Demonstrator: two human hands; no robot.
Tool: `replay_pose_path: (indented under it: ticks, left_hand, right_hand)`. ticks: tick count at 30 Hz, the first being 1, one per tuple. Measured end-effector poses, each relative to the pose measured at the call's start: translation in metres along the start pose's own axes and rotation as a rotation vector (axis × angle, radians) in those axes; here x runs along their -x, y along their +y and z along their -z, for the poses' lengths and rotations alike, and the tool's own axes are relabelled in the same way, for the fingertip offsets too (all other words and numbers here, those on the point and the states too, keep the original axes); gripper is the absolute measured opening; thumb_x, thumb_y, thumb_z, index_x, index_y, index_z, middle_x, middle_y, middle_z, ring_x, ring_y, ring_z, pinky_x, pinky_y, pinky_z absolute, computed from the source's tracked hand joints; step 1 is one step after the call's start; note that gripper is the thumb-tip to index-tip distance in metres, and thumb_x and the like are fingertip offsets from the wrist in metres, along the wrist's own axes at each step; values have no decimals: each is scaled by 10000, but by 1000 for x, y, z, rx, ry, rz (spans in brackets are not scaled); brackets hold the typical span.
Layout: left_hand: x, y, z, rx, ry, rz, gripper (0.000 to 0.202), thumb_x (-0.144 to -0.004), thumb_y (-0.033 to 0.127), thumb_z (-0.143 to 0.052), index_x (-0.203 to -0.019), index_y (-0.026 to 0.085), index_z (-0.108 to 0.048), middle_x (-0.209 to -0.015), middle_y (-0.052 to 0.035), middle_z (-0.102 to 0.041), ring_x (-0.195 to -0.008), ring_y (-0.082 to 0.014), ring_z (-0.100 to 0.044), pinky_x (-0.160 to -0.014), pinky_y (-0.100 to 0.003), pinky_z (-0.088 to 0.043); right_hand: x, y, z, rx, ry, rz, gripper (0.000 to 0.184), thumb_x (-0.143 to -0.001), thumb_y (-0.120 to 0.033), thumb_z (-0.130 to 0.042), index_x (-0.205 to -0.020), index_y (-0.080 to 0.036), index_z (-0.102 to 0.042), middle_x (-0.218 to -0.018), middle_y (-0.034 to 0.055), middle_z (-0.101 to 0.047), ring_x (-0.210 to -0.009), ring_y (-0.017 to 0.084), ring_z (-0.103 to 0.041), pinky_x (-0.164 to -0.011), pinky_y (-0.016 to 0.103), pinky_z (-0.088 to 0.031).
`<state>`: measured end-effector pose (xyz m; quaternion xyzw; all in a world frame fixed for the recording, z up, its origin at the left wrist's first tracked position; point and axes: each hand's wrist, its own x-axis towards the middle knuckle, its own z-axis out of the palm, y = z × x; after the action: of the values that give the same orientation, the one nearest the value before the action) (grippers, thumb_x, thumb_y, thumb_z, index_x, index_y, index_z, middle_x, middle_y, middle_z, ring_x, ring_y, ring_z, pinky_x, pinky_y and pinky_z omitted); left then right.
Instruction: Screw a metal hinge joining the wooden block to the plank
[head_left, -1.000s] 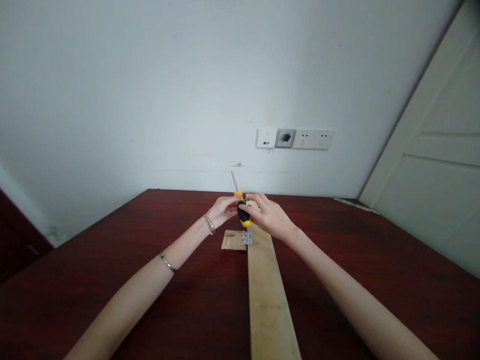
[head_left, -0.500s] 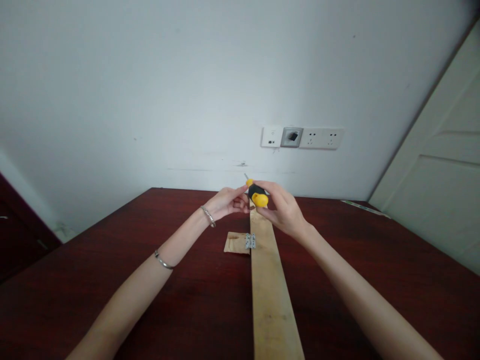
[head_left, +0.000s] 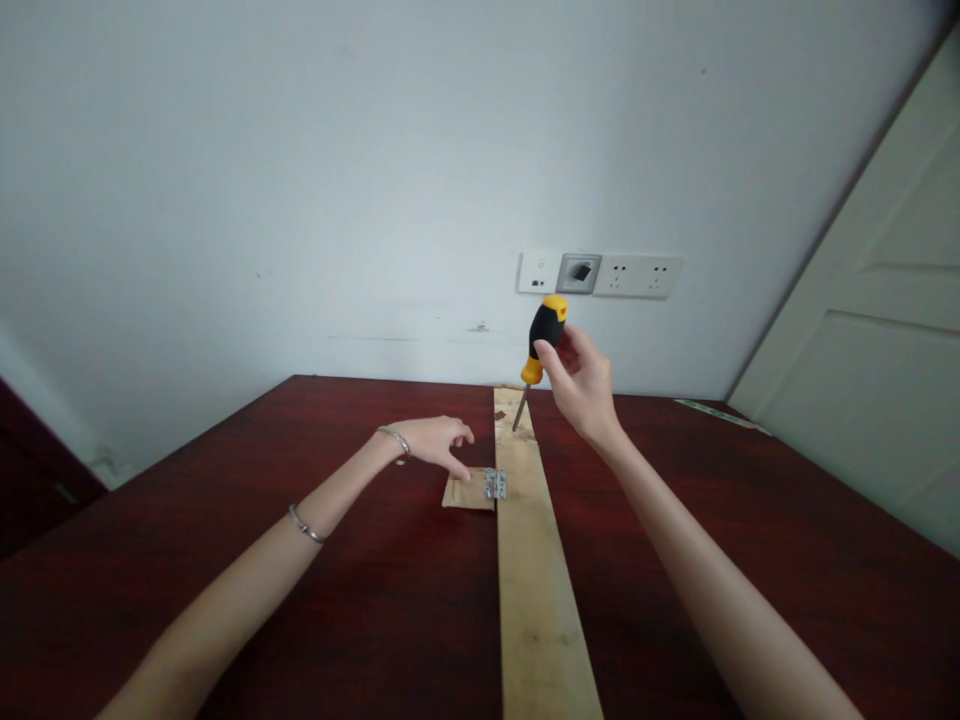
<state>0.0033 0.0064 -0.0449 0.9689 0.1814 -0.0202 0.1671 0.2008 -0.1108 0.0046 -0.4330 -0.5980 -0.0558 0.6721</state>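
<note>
My right hand (head_left: 581, 385) is raised above the far end of a long pale wooden plank (head_left: 536, 590) and grips a yellow and black screwdriver (head_left: 541, 345) by its handle, shaft pointing down toward the plank. A small metal hinge (head_left: 494, 484) joins the plank's left edge to a small wooden piece (head_left: 466, 492). My left hand (head_left: 437, 441) is lowered over that small piece, fingers spread and curved, fingertips touching its upper edge. It holds nothing.
Everything lies on a dark red wooden table (head_left: 225, 560) against a white wall. A row of wall sockets (head_left: 600, 274) sits behind the screwdriver. A white door (head_left: 870, 340) stands at the right.
My right hand turned the screwdriver over and lifted it, shaft now down. My left hand let go of it and dropped to the small wooden piece by the hinge.
</note>
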Motion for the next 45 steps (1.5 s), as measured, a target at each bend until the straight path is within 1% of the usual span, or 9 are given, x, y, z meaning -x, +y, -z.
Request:
replay_pose_path:
  ticks: [3, 6, 8, 14, 18, 24, 32, 40, 45]
  left_hand:
    - [-6, -2, -25, -80, -99, 51, 992, -483, 603, -763, -1299, 130, -456, -1218, -175, -508, -1106, -324, -475, -874, -348, -400]
    - [-6, -2, -38, -112, -167, 83, 1118, -453, 665, -744, -1350, 115, -367, -1300, -206, -404, -1213, -387, -348, -950, -420, -345]
    - [-6, -2, -42, -101, -167, 69, 1099, -461, 681, -732, -1331, 111, -377, -1277, -192, -404, -1198, -380, -350, -959, -424, -336]
    - [-8, 0, -45, -95, -124, 11, 880, -500, 635, -751, -1184, 151, -482, -1118, -108, -469, -1061, -295, -435, -902, -356, -371]
    - [-9, 2, -47, -117, -117, -19, 770, -541, 600, -751, -1112, 145, -505, -1055, -93, -487, -999, -270, -461, -876, -344, -380]
    - [-10, 2, -49, -121, -94, -35, 768, -525, 606, -758, -1084, 136, -518, -1060, -100, -492, -974, -268, -473, -840, -334, -392]
    - [-9, -1, -45, -80, -88, -47, 701, -565, 564, -746, -1075, 139, -522, -1010, -82, -496, -964, -253, -468, -802, -300, -400]
    - [-8, -2, -41, -66, -57, -70, 676, -565, 557, -741, -1059, 148, -527, -1006, -69, -468, -989, -255, -428, -838, -320, -393]
    - [-8, -1, -41, -66, -69, -67, 671, -569, 549, -739, -1058, 139, -528, -1001, -73, -469, -988, -257, -425, -826, -313, -387]
  right_hand:
    - [5, 5, -6, -63, -9, -66, 387, -802, -448, -585, -1076, -174, -593, -964, 76, -670, -868, 194, -644, -795, 355, -543]
    - [9, 7, -11, -85, -9, -104, 388, -786, -446, -606, -1057, -169, -608, -964, 80, -679, -872, 198, -647, -811, 362, -541]
    - [12, 8, -14, -92, -9, -119, 374, -784, -431, -612, -1048, -165, -613, -957, 81, -685, -865, 197, -647, -812, 363, -541]
    - [19, 18, -23, -165, -49, -161, 391, -773, -441, -621, -1051, -165, -613, -989, 84, -686, -888, 205, -648, -853, 374, -526]
    - [23, 23, -30, -198, -68, -193, 398, -767, -432, -633, -1055, -159, -607, -990, 85, -689, -901, 205, -652, -854, 364, -528]
    - [28, 24, -35, -188, -94, -198, 404, -765, -442, -632, -1058, -166, -613, -997, 83, -692, -932, 216, -652, -865, 373, -526]
    - [31, 29, -35, -153, -94, -173, 411, -779, -434, -620, -1085, -160, -605, -1023, 95, -685, -919, 212, -655, -848, 363, -530]
    - [33, 30, -35, -146, -90, -170, 402, -782, -430, -620, -1080, -161, -605, -1017, 89, -682, -912, 208, -650, -852, 364, -524]
    - [33, 31, -34, -160, -98, -168, 392, -781, -424, -622, -1074, -163, -610, -1015, 86, -683, -907, 207, -651, -846, 359, -524]
